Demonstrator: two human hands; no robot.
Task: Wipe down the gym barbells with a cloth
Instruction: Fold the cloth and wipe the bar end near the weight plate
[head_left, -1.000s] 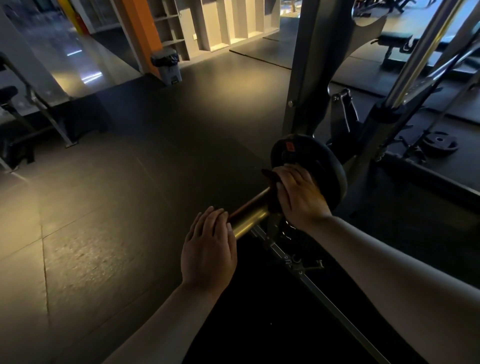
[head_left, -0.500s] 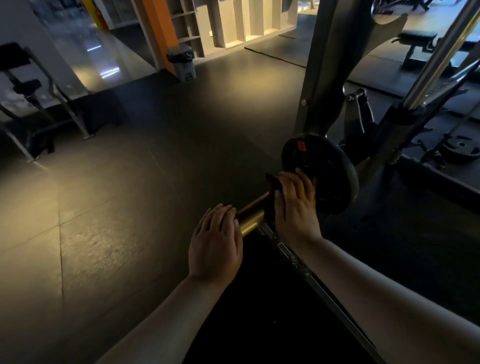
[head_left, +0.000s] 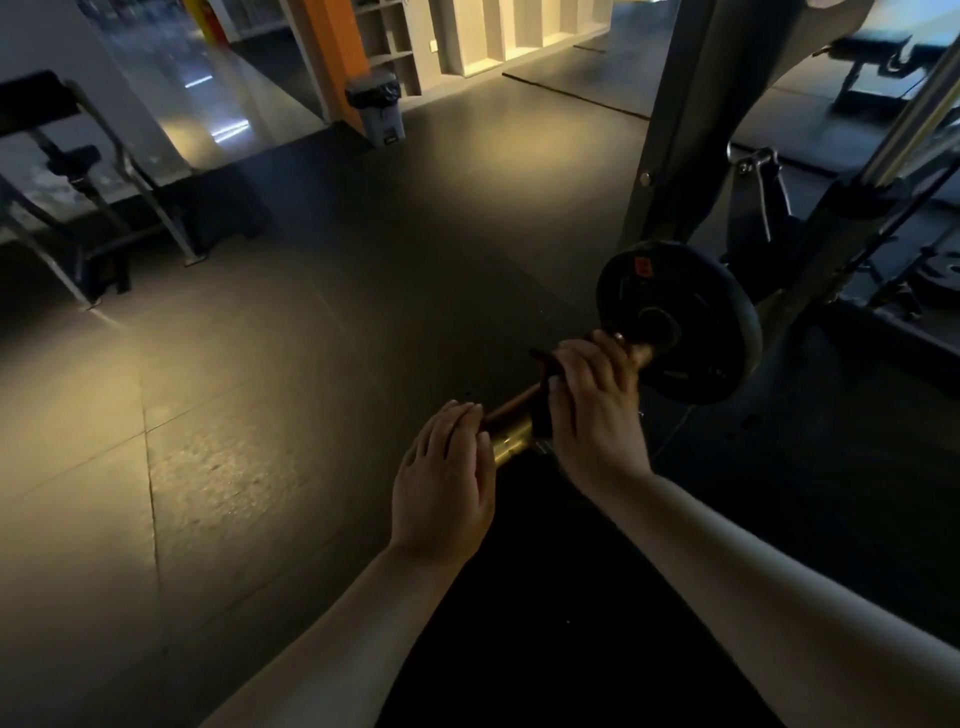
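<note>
Here the right hand (head_left: 592, 400) curls round a dark cloth (head_left: 544, 370) wrapped over the barbell sleeve (head_left: 511, 434), just beside the black weight plate (head_left: 691, 322), so the grip presses fabric onto metal all the way round. The left hand (head_left: 441, 478) lies on the sleeve's free end, fingers nearly straight and gripping nothing, likely to steady the bar against the rubbing. The brassy stretch between the hands shows bare and probably needs wiping next

- Brass-toned metal barbell sleeve (head_left: 511, 435): polished, glossy.
- Round black weight plate (head_left: 691, 332): matt, rubbery look.
- Dark floor tiles (head_left: 234, 457): rough, grainy, matt.
- Dark cloth (head_left: 546, 368): soft fabric.
</note>
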